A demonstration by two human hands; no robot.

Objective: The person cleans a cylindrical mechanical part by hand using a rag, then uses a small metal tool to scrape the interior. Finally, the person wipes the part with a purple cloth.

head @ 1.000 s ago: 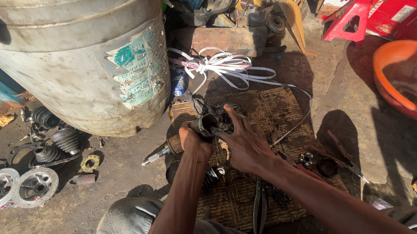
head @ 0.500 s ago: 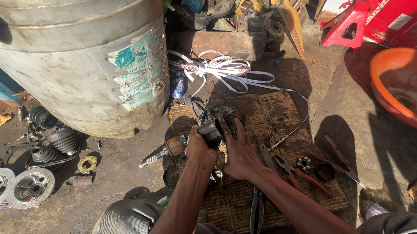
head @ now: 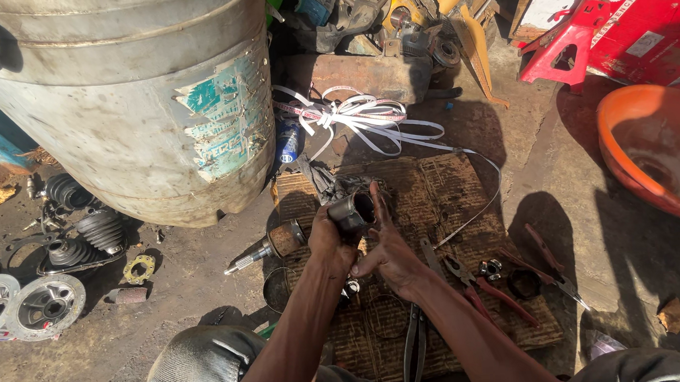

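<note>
Since the earlier frames, your hands have shifted slightly toward the drum side of the mat, and the metal cup now shows its open mouth more fully. Your left hand [head: 329, 243] is wrapped around the dark metal cup [head: 353, 210], a short cylindrical joint housing, gripping it from the side. Your right hand [head: 388, 251] lies against the cup's other side, fingers [head: 376, 204] stretched up along its rim, so both hands are closed on the part, held just above the woven mat [head: 436, 200].

Just beside the left hand, a rusty shaft stub [head: 268, 246] lies at the mat's edge, its splined end pointing out over the ground. On the mat near the right forearm lie red-handled pliers [head: 482, 285], a second pair of pliers [head: 549, 268] and a long dark tool [head: 415, 345].

A large grey drum [head: 118, 95] stands beyond the left hand. Black rubber boots [head: 88, 232] and two round metal discs [head: 21, 301] lie on the ground, well apart from the mat. White strapping [head: 358, 114] is coiled beyond the mat, and an orange basin [head: 664, 152] sits at the far right.
</note>
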